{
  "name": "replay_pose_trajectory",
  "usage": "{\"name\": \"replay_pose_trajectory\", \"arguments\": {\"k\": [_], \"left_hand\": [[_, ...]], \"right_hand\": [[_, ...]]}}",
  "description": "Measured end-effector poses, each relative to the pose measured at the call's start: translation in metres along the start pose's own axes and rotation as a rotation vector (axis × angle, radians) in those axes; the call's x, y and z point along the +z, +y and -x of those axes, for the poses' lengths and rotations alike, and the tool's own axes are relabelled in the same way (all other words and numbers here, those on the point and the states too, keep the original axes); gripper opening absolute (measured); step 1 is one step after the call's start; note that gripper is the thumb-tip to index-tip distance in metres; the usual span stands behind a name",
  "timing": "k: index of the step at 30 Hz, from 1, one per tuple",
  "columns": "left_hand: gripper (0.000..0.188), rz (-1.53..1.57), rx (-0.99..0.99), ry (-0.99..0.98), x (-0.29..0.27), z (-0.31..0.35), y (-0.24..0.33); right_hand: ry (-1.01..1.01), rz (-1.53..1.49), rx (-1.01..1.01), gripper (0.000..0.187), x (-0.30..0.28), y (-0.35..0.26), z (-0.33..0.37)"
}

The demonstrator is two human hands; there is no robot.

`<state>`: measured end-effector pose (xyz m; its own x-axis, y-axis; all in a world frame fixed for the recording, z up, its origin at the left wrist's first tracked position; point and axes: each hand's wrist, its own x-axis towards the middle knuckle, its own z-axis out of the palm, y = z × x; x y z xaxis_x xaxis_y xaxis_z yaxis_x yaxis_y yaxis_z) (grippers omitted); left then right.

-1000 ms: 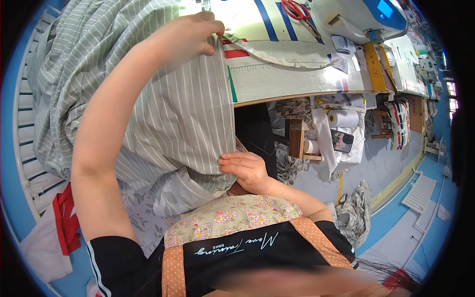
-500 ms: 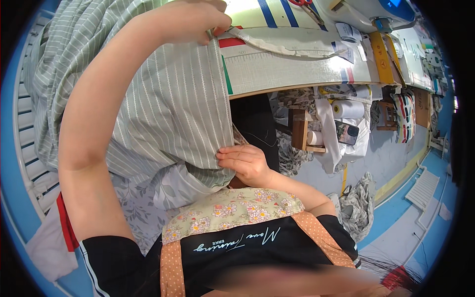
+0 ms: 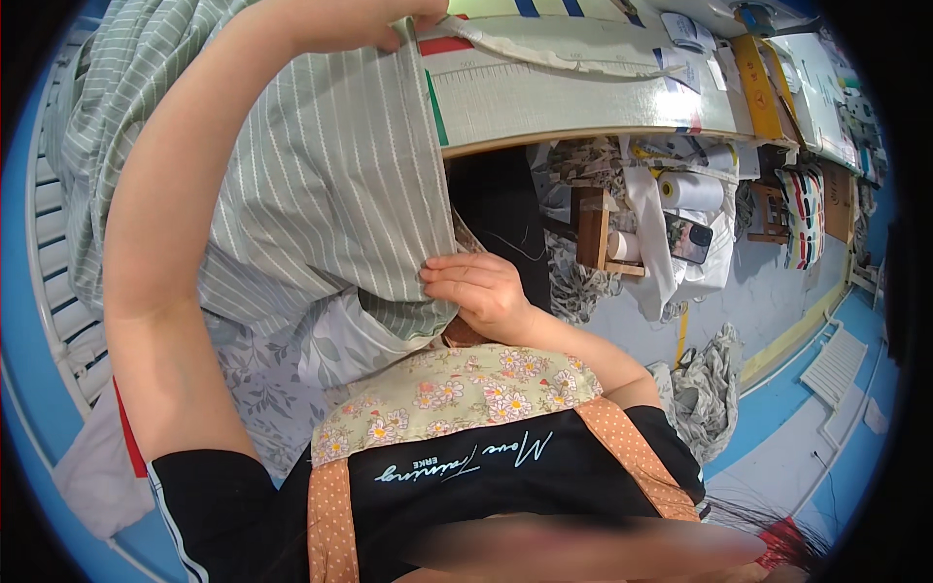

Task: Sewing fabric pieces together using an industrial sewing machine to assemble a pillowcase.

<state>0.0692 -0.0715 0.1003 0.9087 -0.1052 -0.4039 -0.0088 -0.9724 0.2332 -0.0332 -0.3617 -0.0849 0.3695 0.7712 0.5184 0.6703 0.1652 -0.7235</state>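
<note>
A large grey-green fabric (image 3: 330, 165) with white stripes drapes from the table over my lap, its straight edge running toward me. At the far end of that edge, my left hand (image 3: 413, 17) grips the fabric, partly cut off by the top of the picture. Closer to my body, my right hand (image 3: 481, 290) pinches the same edge, fingers on top and thumb hidden beneath. Under the striped cloth lies a white leaf-print fabric (image 3: 335, 340). A narrow whitish cloth strip (image 3: 544, 63) lies on the table beside my left hand.
The pale tabletop (image 3: 544, 107) carries printed ruler marks and coloured tape. A yellow box-like piece (image 3: 756, 87) stands farther right. Below the table edge are a white thread cone (image 3: 685, 189), a phone (image 3: 688, 238) and a wooden stand (image 3: 593, 228). Scrap cloth (image 3: 705, 398) lies heaped at right.
The table, fabric and both hands sit slightly higher in the picture. The scissors at the far edge are now mostly out of view. Both hands keep hold of the fabric edge.
</note>
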Motion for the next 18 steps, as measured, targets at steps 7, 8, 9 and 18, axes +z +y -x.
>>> {"name": "replay_pose_trajectory", "arguments": {"k": [7,8,9,18], "left_hand": [[0.018,-0.038,0.039,-0.018,-0.001,0.001,0.002],[0.017,-0.02,0.04,0.0,0.0,0.001,0.003],[0.017,-0.019,0.04,-0.001,0.001,0.001,0.002],[0.021,-0.309,0.096,-0.084,0.009,0.002,-0.001]], "right_hand": [[-0.003,0.013,-0.038,0.024,-0.002,-0.003,0.003],[0.006,0.013,-0.056,0.023,-0.002,-0.005,0.003],[0.016,0.013,-0.075,0.023,-0.003,-0.006,0.004],[0.023,0.018,-0.11,0.021,-0.006,-0.012,0.005]]}}
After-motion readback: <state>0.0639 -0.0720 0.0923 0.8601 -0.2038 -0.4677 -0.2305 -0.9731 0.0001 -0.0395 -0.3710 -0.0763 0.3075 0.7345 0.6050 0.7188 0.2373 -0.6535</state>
